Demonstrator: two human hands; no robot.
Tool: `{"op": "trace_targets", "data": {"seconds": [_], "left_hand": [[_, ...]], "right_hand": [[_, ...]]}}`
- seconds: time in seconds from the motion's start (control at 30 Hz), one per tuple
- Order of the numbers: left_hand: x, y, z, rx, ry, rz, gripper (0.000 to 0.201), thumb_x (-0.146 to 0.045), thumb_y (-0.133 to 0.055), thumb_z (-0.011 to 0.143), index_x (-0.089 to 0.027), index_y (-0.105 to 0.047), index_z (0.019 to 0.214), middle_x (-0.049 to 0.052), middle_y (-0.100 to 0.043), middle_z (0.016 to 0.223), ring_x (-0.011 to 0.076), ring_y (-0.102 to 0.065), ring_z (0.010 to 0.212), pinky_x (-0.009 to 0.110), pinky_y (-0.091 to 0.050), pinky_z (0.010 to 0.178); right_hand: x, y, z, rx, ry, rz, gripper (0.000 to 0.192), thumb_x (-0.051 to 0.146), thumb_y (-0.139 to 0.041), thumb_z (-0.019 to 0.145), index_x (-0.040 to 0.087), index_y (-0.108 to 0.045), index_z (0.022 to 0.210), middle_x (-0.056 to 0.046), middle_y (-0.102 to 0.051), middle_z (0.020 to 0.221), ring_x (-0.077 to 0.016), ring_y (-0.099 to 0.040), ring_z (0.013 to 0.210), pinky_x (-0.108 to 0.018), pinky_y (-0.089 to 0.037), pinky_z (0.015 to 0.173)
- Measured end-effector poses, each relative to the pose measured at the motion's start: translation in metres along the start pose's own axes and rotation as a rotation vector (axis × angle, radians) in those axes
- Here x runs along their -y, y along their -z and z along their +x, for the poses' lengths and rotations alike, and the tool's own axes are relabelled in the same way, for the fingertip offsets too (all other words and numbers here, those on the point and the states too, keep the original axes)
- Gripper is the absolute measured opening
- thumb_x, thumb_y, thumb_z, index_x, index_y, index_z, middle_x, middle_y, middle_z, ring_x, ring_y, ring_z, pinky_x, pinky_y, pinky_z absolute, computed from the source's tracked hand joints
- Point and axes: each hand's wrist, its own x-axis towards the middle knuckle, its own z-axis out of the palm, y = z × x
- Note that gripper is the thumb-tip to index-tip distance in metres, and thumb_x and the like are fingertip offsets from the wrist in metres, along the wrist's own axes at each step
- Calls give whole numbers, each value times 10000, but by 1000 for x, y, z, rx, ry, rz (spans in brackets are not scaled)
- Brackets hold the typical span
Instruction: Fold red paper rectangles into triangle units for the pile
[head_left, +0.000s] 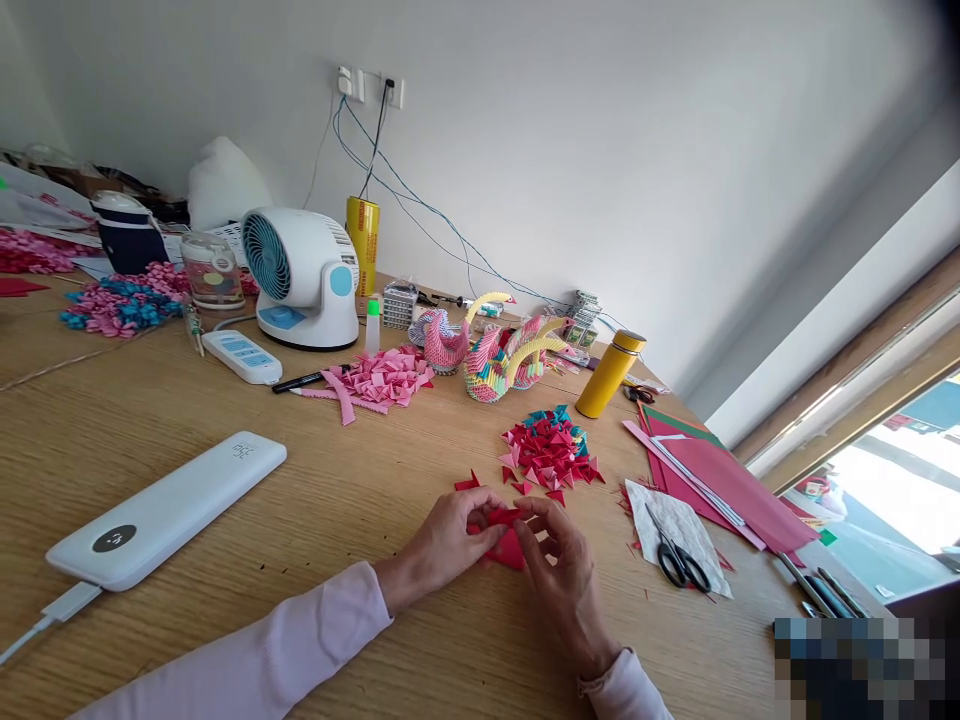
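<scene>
Red paper perhaps half-hidden by fingers

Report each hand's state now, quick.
Left hand: fingers pinched on the red paper piece.
Right hand: fingers closed on the same red paper piece.

On the counter: two yellow flasks, three folded-paper swans, one desk fan, one pair of scissors, one white power bank, two hands.

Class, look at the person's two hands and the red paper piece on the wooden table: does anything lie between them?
Nothing visible: the left hand and right hand both already touch the red paper piece.
</scene>
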Motion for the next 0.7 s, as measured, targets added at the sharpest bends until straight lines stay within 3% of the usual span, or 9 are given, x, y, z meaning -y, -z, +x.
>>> {"op": "trace_targets", "data": {"seconds": [0.2,0.43,0.6,0.7], "left_hand": [[0,2,1,-37,85,-215,351,-389,-707,694,-121,-592,888,42,-623,804,153,-609,692,204,-502,491],[-6,2,-1,-41,123,-310,352,-413,-685,723,-127,-589,904,64,-666,829,174,-655,720,229,-531,525],[-3,2,0,-24,76,-232,345,-407,-672,735,-115,-585,898,66,-657,803,186,-661,688,254,-543,507],[0,0,1,-2,56,-175,334,-411,-657,746,-111,-590,878,63,-654,766,188,-661,663,253,-535,495]], "right_hand": [[-2,-2,-1,4,-125,82,147,318,-569,827,175,-572,859,-5,-615,617,-136,-582,528,-211,-437,471],[-4,-5,-2,29,-168,110,181,356,-569,824,175,-570,819,10,-589,586,-116,-542,487,-190,-389,433],[-1,0,-1,-16,-186,160,266,403,-532,848,176,-569,981,-20,-633,697,-132,-572,563,-208,-444,470],[1,-1,-1,9,-173,153,252,389,-551,839,172,-583,962,-27,-637,720,-130,-575,566,-207,-454,469]]}}
